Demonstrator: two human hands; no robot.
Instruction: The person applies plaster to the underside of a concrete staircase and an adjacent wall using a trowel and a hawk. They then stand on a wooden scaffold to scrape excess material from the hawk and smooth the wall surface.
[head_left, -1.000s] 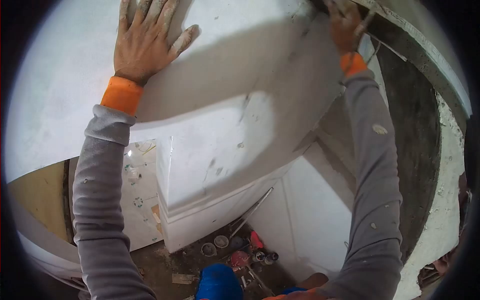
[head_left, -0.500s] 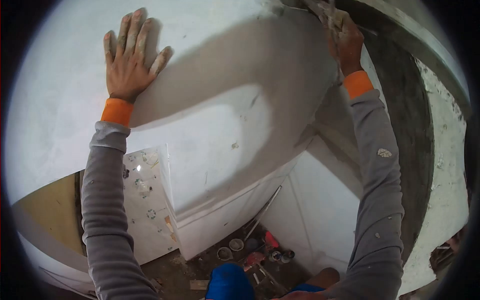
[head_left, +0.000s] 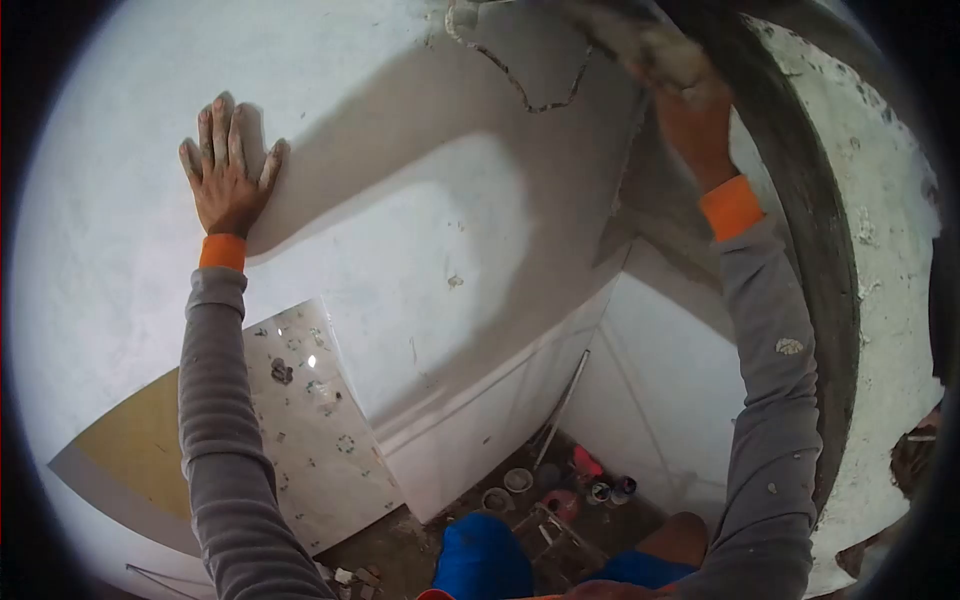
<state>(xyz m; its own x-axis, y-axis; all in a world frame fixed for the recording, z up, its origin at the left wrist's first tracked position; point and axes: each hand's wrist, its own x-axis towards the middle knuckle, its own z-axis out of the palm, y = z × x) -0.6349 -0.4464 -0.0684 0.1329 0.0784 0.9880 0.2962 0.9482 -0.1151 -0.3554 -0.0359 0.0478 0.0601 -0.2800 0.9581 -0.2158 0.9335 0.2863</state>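
Observation:
My left hand (head_left: 228, 180) lies flat on the white wall (head_left: 370, 240), fingers spread, with nothing in it. High on the right, my right hand (head_left: 690, 95) is closed, its fingers smeared by motion. A long greyish thing (head_left: 600, 30) reaches from it toward the upper left, too blurred to name. Beside that hand runs a dark grey cement band (head_left: 800, 190). A looped, dirty cord (head_left: 535, 106) hangs on the wall to its left, near a small box-like fitting (head_left: 465, 14).
Below stand several buckets (head_left: 518, 481) and a red object (head_left: 586, 461) on the dirty floor. A thin pole (head_left: 565, 405) leans in the corner. A patterned panel (head_left: 320, 430) is at the lower left, rough white plaster (head_left: 870, 250) at the right.
The view has shifted, and my left hand now appears lower and further left, still flat on the wall. My right hand has blurred, and the looped cord has come into sight.

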